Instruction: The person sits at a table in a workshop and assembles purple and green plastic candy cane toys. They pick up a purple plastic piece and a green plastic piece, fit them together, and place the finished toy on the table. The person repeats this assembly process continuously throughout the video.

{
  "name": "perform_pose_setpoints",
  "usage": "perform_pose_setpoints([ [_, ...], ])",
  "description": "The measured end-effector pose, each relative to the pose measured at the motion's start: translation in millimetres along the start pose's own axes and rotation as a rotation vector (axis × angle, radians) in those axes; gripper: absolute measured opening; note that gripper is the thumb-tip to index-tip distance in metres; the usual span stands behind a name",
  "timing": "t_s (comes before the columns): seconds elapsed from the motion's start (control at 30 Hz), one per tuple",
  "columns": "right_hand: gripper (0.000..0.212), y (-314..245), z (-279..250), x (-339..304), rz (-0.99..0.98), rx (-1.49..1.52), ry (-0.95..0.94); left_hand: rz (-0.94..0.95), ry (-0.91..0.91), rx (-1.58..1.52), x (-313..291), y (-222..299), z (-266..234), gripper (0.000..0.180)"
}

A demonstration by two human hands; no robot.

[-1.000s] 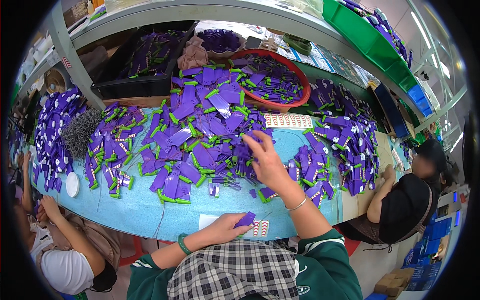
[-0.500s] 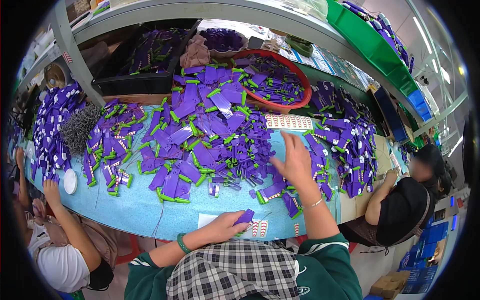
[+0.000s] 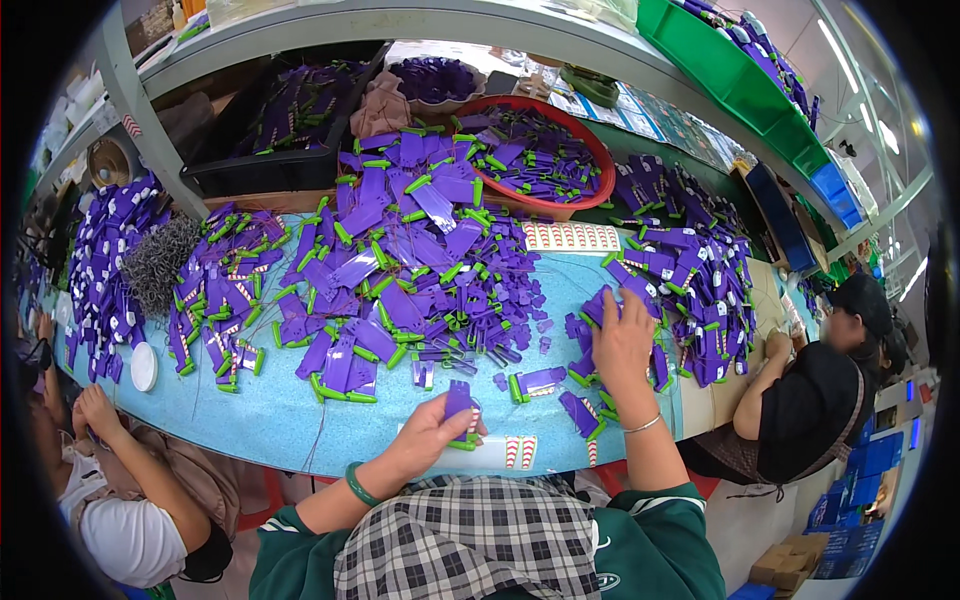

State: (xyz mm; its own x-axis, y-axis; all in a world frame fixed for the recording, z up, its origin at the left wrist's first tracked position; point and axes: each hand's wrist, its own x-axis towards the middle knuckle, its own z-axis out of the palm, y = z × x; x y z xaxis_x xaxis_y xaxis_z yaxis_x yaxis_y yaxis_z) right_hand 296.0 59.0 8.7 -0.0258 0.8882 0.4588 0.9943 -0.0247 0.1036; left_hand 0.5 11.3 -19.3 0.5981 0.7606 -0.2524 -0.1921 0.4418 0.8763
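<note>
My left hand grips a flat purple plastic piece with a green end and a red-and-white striped patch, upright above the table's near edge. Under it lies a pale sheet with a few striped stickers on it. My right hand reaches over loose purple-and-green pieces to the right, its fingers bent and apart against them. What lies under its palm is hidden. Close to it rest a purple piece with a clear part and another striped one.
A large heap of purple-and-green pieces fills the table's middle. Behind it stand a red basin and a black crate. A sticker sheet lies beyond my right hand. Co-workers sit left and right.
My left hand has risen slightly and turned its purple piece upright, showing the striped patch. My right hand has moved right and down onto the loose pieces.
</note>
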Motion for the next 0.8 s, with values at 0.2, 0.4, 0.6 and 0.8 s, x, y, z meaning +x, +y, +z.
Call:
perform_pose_setpoints([
  [0.2,0.047,-46,24,-4,-0.169,0.164,-0.368,0.038,-0.016,0.064,-2,0,-2,0.016],
  [0.4,0.052,-53,26,24,-0.067,0.806,-0.065,0.037,-0.017,0.080,-7,2,-3,0.017],
  [0.6,0.036,-10,14,35,-0.204,0.043,-0.368,0.023,0.018,0.093,-11,0,-6,0.017],
  [0.8,0.024,-18,25,38,-0.012,0.861,-0.331,0.019,0.010,0.069,-8,1,-4,0.017],
])
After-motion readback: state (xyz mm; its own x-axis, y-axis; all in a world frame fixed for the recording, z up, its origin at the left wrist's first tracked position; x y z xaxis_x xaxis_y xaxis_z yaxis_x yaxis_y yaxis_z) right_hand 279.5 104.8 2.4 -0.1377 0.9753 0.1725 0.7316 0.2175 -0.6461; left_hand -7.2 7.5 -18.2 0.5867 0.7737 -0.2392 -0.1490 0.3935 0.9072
